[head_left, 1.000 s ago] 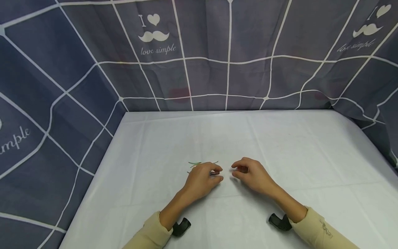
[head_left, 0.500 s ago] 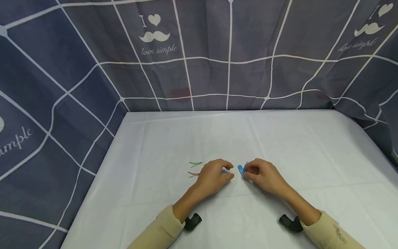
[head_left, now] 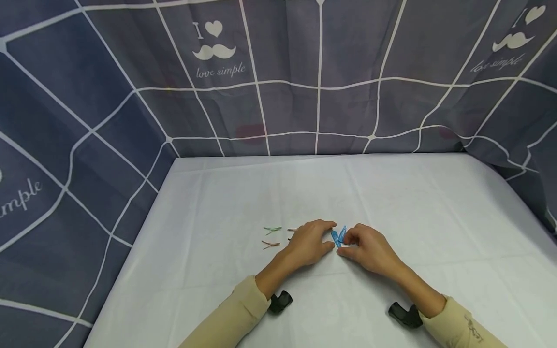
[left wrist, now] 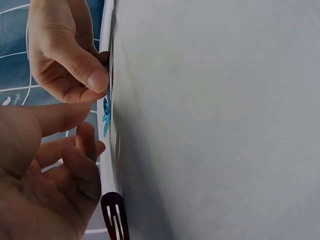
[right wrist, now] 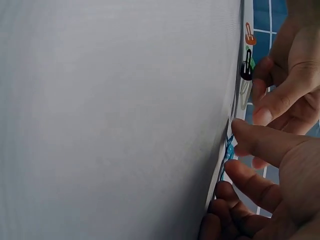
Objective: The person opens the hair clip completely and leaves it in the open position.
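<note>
Two blue snap hair clips [head_left: 335,237] lie close together between my hands on the white tabletop. My right hand [head_left: 369,247] is right at them, its thumb and index finger apart on either side of the blue pieces. From the left, my left hand [head_left: 310,244] reaches up to the same clips with thumb and index finger spread. A dark maroon snap clip [left wrist: 111,199] shows below the left hand in the left wrist view. Behind the left hand, the right wrist view has an orange clip [right wrist: 250,39], a black clip [right wrist: 246,72] and a pale clip [right wrist: 244,92].
A green clip [head_left: 272,228] and a reddish-brown clip [head_left: 271,244] lie left of the left hand. A white cloth [head_left: 209,203] covers the table. Dark grid-patterned curtains [head_left: 287,111] stand at its back and sides. Black wrist devices [head_left: 404,315] sit under both sleeves.
My left hand has moved right, uncovering the green and brown clips. Blue clips have come into view by the right hand, whose fingers have spread apart since half a second ago.
</note>
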